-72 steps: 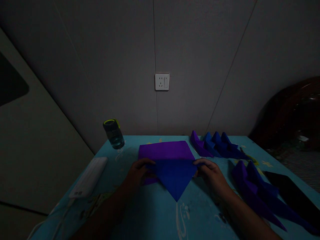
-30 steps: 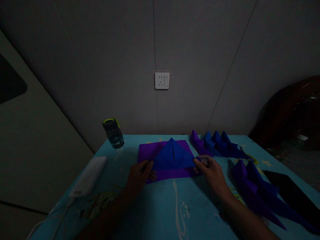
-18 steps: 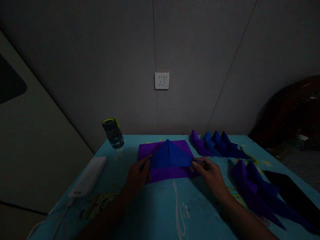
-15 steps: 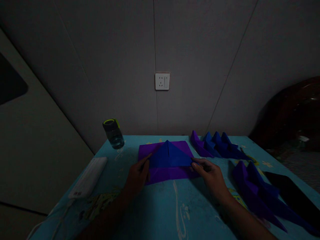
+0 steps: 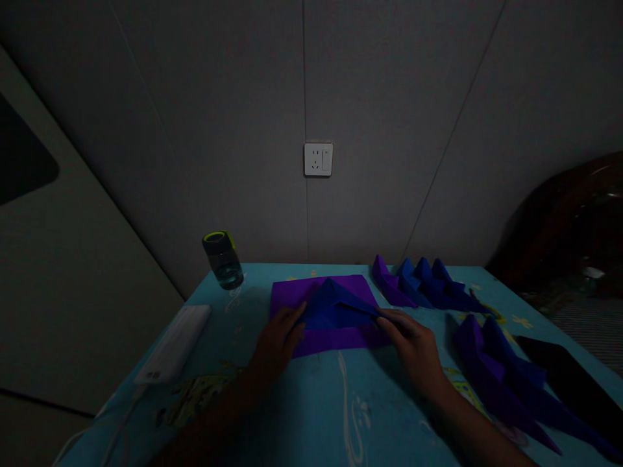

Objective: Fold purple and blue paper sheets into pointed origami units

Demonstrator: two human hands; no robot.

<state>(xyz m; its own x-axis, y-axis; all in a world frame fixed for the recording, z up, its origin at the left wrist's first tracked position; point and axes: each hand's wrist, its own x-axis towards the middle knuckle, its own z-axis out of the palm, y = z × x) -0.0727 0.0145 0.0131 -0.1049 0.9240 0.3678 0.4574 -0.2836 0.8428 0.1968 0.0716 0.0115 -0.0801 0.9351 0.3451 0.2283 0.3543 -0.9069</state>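
Observation:
A folded blue paper [image 5: 335, 308] with a pointed top is held between both hands over a flat purple sheet [image 5: 287, 292]. My left hand [image 5: 278, 337] pinches its left corner, fingers pressed together. At the right corner, my right hand [image 5: 406, 334] grips the paper between thumb and fingers. The front edge of the blue paper bows open, showing a hollow under the peak. Folded purple and blue paper boats [image 5: 423, 285] stand at the back right, and more folded boats [image 5: 501, 370] lie beside my right forearm.
A water bottle [image 5: 224, 261] stands at the back left. Nearer on the left lies a white power bank [image 5: 172, 344] with a cable. A dark flat object [image 5: 569, 376] rests at the right edge of the blue patterned tablecloth [image 5: 311, 408]. Behind is a wall with a socket [image 5: 318, 159].
The blue paper has gone from a flat triangle to a slightly opened shape. My left hand has shifted a little to the right, closer to my right hand.

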